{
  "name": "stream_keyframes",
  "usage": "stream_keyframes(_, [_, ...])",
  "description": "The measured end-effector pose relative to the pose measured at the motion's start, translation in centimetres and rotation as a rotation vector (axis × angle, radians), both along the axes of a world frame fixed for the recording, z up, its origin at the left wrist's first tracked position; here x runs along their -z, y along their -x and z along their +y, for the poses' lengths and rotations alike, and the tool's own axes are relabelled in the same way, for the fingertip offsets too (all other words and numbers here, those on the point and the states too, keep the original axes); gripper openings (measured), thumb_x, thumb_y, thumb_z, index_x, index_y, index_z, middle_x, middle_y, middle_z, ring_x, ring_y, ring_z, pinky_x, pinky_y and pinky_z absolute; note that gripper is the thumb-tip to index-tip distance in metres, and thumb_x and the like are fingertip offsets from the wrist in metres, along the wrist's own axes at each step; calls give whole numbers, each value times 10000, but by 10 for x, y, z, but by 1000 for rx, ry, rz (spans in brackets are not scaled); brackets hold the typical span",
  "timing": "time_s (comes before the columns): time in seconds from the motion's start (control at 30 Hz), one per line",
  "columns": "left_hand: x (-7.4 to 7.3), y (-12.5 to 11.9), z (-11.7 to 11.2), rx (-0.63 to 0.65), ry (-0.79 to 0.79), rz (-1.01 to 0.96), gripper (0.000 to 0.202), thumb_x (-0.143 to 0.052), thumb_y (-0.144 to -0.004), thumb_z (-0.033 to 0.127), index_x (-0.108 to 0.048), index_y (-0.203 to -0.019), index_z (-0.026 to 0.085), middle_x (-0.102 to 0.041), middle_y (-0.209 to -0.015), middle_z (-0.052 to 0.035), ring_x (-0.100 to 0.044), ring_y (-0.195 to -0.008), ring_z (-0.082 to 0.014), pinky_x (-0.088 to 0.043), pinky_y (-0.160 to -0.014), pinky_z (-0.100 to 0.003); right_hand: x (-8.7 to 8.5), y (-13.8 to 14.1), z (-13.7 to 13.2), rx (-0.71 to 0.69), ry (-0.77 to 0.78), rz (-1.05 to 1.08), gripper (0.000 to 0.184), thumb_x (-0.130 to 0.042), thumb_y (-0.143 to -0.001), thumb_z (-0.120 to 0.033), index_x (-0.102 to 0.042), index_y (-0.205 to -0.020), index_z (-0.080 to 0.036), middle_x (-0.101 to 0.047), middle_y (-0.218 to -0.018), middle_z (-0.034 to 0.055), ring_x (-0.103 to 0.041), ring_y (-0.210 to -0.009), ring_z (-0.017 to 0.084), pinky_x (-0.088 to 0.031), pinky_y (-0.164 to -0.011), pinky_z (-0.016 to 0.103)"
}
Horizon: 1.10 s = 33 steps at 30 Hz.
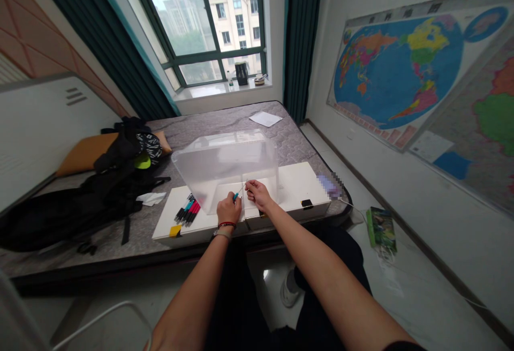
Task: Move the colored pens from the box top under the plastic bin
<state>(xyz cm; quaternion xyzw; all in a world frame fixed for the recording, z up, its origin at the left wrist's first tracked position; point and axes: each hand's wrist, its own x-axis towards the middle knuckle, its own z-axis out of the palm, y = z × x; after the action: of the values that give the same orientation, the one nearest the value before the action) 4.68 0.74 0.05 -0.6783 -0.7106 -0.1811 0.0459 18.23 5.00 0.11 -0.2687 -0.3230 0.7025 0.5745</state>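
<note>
Pinching a teal pen and thin rod, both hands face a translucent bin.

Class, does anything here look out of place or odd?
The purple item beside the white box looks odd: pixelation hides its details. The green packet seems misplaced, lying on the floor.

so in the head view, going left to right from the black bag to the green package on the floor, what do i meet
Black bag → row of pens → left hand → right hand → black tab → pixelated item → green package.
</note>
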Motion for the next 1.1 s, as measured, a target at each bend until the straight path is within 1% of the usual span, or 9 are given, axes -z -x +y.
stream_keyframes(0.37, [-4,-1,-1,7,9,-5,226,-411,-936,358,-579,-899,211,-664,-709,-61,-605,-684,-212,-257,-618,-292,-2,3,0,54,1,-41,322,-752,-689,-390,-532,-822,-195,-560,-654,-48,-319,-415,24,-199,-395,167])
stream_keyframes(0.6, [-4,-1,-1,6,13,-3,228,-408,-939,358,-581,-911,213,-660,-717,-62,-599,-690,-213,-260,-619,-289,1,5,0,17,-27,-142,326,-751,-683,-414,-561,-816,-184,-573,-635,-46,-345,-416,30,-224,-398,173])
stream_keyframes(0.77, [-4,-1,-1,-4,7,-20,229,-402,-944,363,-574,-914,217,-662,-718,-58,-599,-688,-209,-256,-614,-286,0,5,0,-20,-26,-181,296,-750,-678,-393,-593,-794,-170,-583,-648,-34,-352,-438,36,-226,-412,181])
stream_keyframes(0.83, [-5,-1,-1,-11,20,-34,223,-402,-945,358,-573,-929,216,-666,-728,-57,-602,-693,-207,-258,-613,-283,-2,3,1,-4,11,-131,255,-732,-689,-362,-617,-794,-160,-579,-663,-24,-348,-454,38,-234,-421,185])
stream_keyframes(0.93, [-6,-1,-1,-23,35,-44,218,-404,-945,354,-571,-933,215,-668,-736,-57,-608,-701,-207,-259,-610,-284,-5,-3,2,23,126,44,196,-659,-699,-272,-659,-854,-154,-570,-681,-9,-379,-484,58,-283,-437,197])
stream_keyframes(1.0, [-7,-1,-2,-19,33,-48,216,-408,-943,357,-571,-928,216,-666,-731,-55,-608,-698,-207,-260,-611,-285,-5,-7,4,26,197,143,231,-599,-680,-208,-672,-894,-159,-568,-678,-4,-413,-501,76,-322,-449,207])
stream_keyframes(1.1, [-6,-1,-2,-5,10,-54,217,-409,-941,362,-571,-918,219,-662,-718,-52,-603,-685,-207,-262,-613,-287,-2,-9,6,33,240,203,297,-562,-651,-131,-669,-924,-178,-603,-702,1,-508,-565,97,-389,-495,208])
